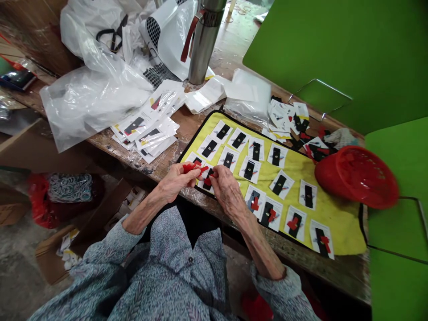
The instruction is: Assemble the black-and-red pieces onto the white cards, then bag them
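Head: red pieces (191, 168) in left hand (174, 182)

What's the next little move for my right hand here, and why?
Probably settle the red piece by your right hand squarely on the black strip beneath: the near-row cards farther right each bear one that way, and your left hand holds more.

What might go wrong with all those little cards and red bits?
The red pieces pinched in the left hand look small, so one might slip and drop. The right forearm reaches past the nearest row of cards, and might brush some askew. The tall metal flask stands beside crumpled plastic; a tug there might tip it.
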### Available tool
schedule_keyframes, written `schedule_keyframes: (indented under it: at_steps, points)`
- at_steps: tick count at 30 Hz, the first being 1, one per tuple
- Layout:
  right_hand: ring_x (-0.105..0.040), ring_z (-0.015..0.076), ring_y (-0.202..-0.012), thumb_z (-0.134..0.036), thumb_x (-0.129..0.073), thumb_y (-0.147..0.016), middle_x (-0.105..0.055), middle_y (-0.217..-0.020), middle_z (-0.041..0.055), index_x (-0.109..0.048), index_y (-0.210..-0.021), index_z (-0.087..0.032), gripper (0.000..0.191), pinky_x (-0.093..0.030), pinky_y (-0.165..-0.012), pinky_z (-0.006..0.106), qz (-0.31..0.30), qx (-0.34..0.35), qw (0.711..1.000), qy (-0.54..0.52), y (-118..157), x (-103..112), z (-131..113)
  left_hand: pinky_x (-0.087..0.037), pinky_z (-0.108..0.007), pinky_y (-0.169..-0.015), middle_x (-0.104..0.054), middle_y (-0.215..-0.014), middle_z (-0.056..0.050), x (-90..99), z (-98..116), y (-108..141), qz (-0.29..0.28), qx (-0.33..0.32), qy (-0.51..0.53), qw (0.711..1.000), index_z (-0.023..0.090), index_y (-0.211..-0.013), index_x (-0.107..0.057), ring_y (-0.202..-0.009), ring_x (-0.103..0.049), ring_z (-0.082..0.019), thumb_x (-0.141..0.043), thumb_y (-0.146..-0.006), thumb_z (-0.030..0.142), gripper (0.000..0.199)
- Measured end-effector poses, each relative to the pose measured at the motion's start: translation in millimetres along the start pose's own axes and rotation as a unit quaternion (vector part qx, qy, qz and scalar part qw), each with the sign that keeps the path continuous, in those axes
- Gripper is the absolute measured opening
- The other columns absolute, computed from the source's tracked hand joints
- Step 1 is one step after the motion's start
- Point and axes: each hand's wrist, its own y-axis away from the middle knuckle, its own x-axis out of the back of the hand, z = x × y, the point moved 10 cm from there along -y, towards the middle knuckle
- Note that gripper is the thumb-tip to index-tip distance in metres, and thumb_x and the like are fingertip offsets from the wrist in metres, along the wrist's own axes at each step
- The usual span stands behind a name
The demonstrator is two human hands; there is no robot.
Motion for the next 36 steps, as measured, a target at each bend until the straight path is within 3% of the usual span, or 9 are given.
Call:
schedule_keyframes:
  at_steps: [7,11,14,19,22,25,31,34,36]
  points:
    - [-0.054,0.0225,-0.080,-0.009,-0.034,-0.093,-0.055,-0.091,0.0101,-0.052,-0.093,-0.020,0.021,-0.045,-0.067,0.032,0.001,-0.004,0.998,0.059,4,-6,0,-0.035,-0.018,-0.048,-0.065,-0.067,0.000,1.1,-1,0,0.008,0.007,0.017,1.000,0.011,-0.077,-0.065,-0.046,-0.045,-0.003,-0.063,-0.080,0.016,0.006]
    - [-0.054,0.0198,-0.073,-0.013,-0.034,-0.094,-0.056,-0.087,0.0078,-0.051,-0.092,-0.021,0.019,-0.044,-0.065,0.031,0.074,-0.054,0.996,-0.013,3,16,1,-0.033,-0.018,-0.048,-0.065,-0.067,-0.001,3.6,-3,1,0.021,0.015,0.019,0.999,0.011,-0.076,-0.064,-0.045,-0.046,-0.003,-0.061,-0.082,0.014,0.007]
    - [-0.057,0.0176,-0.072,-0.023,-0.045,-0.094,-0.061,-0.085,0.0055,-0.053,-0.094,-0.020,0.008,-0.046,-0.067,0.030,0.089,-0.083,0.981,-0.148,-3,28,-2,-0.031,-0.019,-0.047,-0.063,-0.065,-0.001,-1.5,-1,-1,0.012,0.003,0.004,1.000,0.010,-0.076,-0.064,-0.045,-0.045,-0.003,-0.061,-0.081,0.015,0.008]
    - [-0.050,0.0123,-0.062,-0.029,-0.052,-0.089,-0.055,-0.072,-0.0004,-0.054,-0.081,-0.019,0.014,-0.041,-0.058,0.026,0.040,-0.117,0.944,-0.308,-33,31,16,-0.030,-0.019,-0.047,-0.064,-0.066,-0.003,-9.0,3,-3,0.008,0.011,0.016,1.000,0.009,-0.082,-0.061,-0.045,-0.047,-0.004,-0.057,-0.083,0.014,0.006]
    - [-0.044,0.0110,-0.058,-0.025,-0.053,-0.085,-0.053,-0.068,-0.0017,-0.054,-0.077,-0.018,0.011,-0.034,-0.054,0.025,0.018,-0.133,0.953,-0.272,-61,28,44,-0.030,-0.018,-0.048,-0.068,-0.074,-0.007,-8.0,3,-4,0.007,0.030,0.054,0.998,0.010,-0.090,-0.055,-0.049,-0.052,-0.005,-0.052,-0.082,0.009,0.008]
    - [-0.045,0.0119,-0.058,-0.018,-0.051,-0.082,-0.054,-0.066,-0.0013,-0.054,-0.074,-0.018,0.008,-0.035,-0.057,0.026,-0.005,-0.123,0.972,-0.199,-87,17,58,-0.028,-0.019,-0.047,-0.070,-0.076,-0.009,-11.4,4,-6,-0.035,0.020,0.055,0.998,0.012,-0.089,-0.051,-0.047,-0.052,-0.005,-0.055,-0.084,0.013,0.006]
    - [-0.054,0.0179,-0.072,-0.016,-0.047,-0.085,-0.060,-0.088,0.0077,-0.060,-0.091,-0.016,0.015,-0.041,-0.067,0.031,0.050,-0.063,0.994,-0.072,-90,27,32,-0.021,-0.018,-0.041,-0.070,-0.070,-0.008,-18.0,4,-9,-0.089,-0.003,-0.011,0.996,0.015,-0.080,-0.047,-0.041,-0.050,-0.005,-0.060,-0.089,0.034,0.025]
    - [-0.052,0.0150,-0.066,-0.023,-0.046,-0.090,-0.061,-0.079,0.0035,-0.060,-0.090,-0.017,0.015,-0.040,-0.063,0.029,-0.018,-0.050,0.983,-0.177,-73,21,15,-0.020,-0.017,-0.039,-0.069,-0.065,-0.004,-20.1,3,-10,-0.085,0.004,-0.025,0.996,0.017,-0.080,-0.044,-0.037,-0.047,-0.004,-0.060,-0.088,0.035,0.026]
    - [-0.051,0.0133,-0.064,-0.029,-0.051,-0.089,-0.059,-0.074,0.0005,-0.059,-0.086,-0.018,0.014,-0.040,-0.061,0.027,-0.075,-0.049,0.958,-0.273,-62,12,6,-0.020,-0.016,-0.039,-0.068,-0.062,-0.002,-24.8,6,-10,-0.092,-0.007,-0.032,0.995,0.017,-0.082,-0.045,-0.036,-0.047,-0.004,-0.061,-0.088,0.035,0.024]
